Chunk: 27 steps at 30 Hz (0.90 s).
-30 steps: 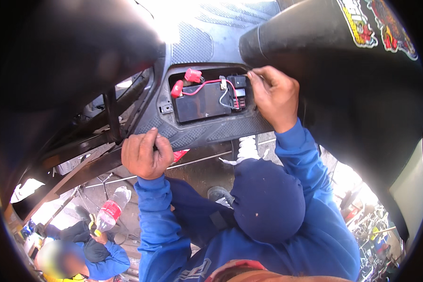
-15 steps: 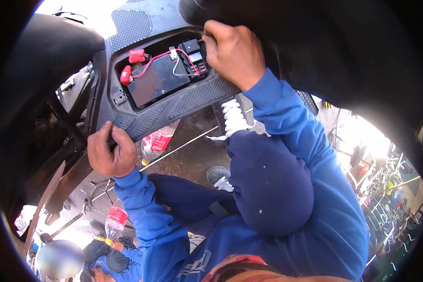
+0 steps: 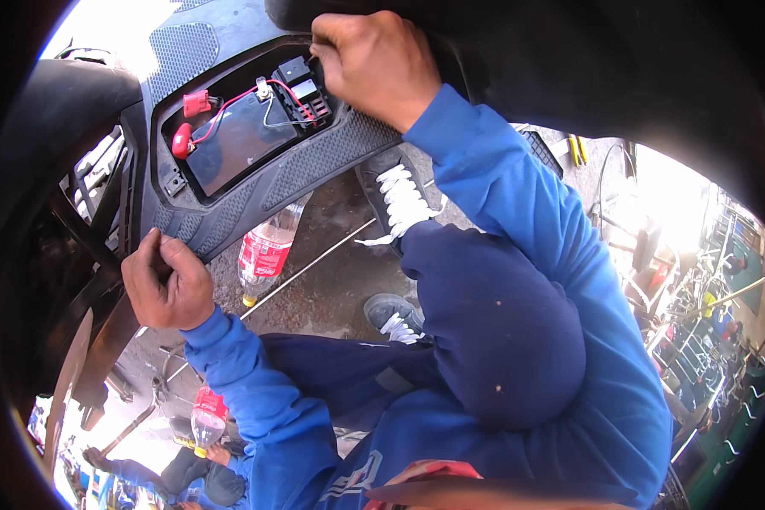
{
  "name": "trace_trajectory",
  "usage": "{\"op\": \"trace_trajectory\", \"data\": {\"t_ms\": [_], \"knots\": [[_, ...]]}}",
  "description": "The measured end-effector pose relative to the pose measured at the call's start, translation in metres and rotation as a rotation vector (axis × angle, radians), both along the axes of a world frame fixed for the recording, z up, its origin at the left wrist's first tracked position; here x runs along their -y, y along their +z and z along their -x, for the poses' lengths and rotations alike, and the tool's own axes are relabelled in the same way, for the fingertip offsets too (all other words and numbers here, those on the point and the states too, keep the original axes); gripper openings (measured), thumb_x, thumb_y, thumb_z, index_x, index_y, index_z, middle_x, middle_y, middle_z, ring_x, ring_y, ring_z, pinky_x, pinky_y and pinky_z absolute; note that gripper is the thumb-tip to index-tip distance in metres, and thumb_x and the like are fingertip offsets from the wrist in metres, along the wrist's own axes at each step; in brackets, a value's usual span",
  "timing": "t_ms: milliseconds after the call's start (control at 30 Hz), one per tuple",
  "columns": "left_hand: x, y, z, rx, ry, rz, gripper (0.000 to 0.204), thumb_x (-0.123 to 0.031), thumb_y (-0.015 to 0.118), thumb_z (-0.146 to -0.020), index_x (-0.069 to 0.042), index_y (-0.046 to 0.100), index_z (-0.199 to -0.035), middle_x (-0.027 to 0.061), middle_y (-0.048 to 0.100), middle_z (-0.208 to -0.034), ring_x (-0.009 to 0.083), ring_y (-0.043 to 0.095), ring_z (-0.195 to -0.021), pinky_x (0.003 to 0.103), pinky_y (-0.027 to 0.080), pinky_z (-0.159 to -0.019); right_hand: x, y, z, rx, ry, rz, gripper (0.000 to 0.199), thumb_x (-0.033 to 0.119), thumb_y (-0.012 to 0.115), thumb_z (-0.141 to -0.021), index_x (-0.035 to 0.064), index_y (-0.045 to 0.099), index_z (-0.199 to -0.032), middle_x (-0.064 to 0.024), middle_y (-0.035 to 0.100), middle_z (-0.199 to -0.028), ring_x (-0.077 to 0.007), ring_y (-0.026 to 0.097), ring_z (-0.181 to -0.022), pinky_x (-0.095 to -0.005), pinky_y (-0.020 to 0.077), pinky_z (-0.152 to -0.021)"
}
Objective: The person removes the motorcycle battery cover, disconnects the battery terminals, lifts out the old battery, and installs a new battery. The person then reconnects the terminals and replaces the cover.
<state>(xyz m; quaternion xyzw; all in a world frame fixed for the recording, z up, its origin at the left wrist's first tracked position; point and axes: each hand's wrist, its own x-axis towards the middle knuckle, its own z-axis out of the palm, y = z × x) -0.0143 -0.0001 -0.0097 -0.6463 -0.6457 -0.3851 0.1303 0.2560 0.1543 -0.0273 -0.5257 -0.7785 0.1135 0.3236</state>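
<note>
My left hand [image 3: 168, 280] is closed in a pinch at the near left edge of a scooter's black plastic footboard [image 3: 310, 178]. Whatever lies between its fingers, if anything, is hidden. My right hand [image 3: 381, 70] has its fingers curled at the far right corner of the open battery compartment, and I cannot make out what they grip. Inside the compartment sits a dark battery [image 3: 240, 140]. A red terminal cap [image 3: 183, 141], a red connector [image 3: 197, 104] and a black fuse block [image 3: 302, 89] with red and white wires are around it.
A plastic bottle with a red label [image 3: 265, 251] lies under the footboard's near edge, beside a thin rod. At lower left another person's hand [image 3: 218, 454] is at a second bottle [image 3: 207, 418]. Yellow-handled pliers [image 3: 578, 150] and cluttered metal parts [image 3: 697, 331] are to the right.
The footboard, the battery and both my hands have shifted left in view, with the view itself moving. Both hands keep their closed grip at the same places on the footboard.
</note>
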Motion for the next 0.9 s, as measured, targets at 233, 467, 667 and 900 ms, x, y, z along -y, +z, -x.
{"op": "trace_trajectory", "data": {"t_ms": [233,467,667,900], "knots": [[0.000,-0.001,0.001,0.023,0.002,-0.004,0.015,0.007,0.070,-0.085,0.002,0.077,-0.097,0.0088,0.069,-0.081,0.0146,0.061,-0.060,0.027,0.046,-0.053,0.001,0.016,-0.003,0.088,0.064,0.057,0.009,0.016,0.076,-0.087,0.0082,0.077,-0.090,-0.0193,0.072,-0.077,-0.0415,0.072,-0.072,-0.0482,0.0595,-0.068],[0.001,-0.001,0.002,0.030,-0.015,0.002,0.017,0.009,0.069,-0.083,0.003,0.076,-0.097,0.0129,0.071,-0.083,0.0185,0.064,-0.063,0.028,0.048,-0.054,0.010,0.019,-0.008,-0.011,0.090,0.216,0.008,0.014,0.076,-0.089,0.0061,0.074,-0.089,-0.0217,0.069,-0.076,-0.0432,0.070,-0.072,-0.0495,0.0564,-0.065],[0.005,-0.002,0.003,0.027,-0.013,0.057,0.017,0.008,0.070,-0.083,0.003,0.077,-0.098,0.0125,0.071,-0.083,0.0206,0.065,-0.063,0.029,0.049,-0.054,0.015,0.017,-0.014,-0.132,0.121,0.169,0.009,0.011,0.074,-0.090,0.0030,0.071,-0.089,-0.0223,0.068,-0.077,-0.0435,0.069,-0.073,-0.0483,0.0544,-0.063],[0.005,-0.003,0.002,0.012,0.002,0.029,0.019,0.009,0.069,-0.080,0.001,0.077,-0.096,0.0125,0.070,-0.080,0.0236,0.065,-0.063,0.032,0.049,-0.055,0.025,0.024,-0.012,0.018,0.122,0.369,0.008,0.007,0.074,-0.090,0.0013,0.069,-0.088,-0.0227,0.068,-0.077,-0.0440,0.069,-0.072,-0.0469,0.0532,-0.061]]}}
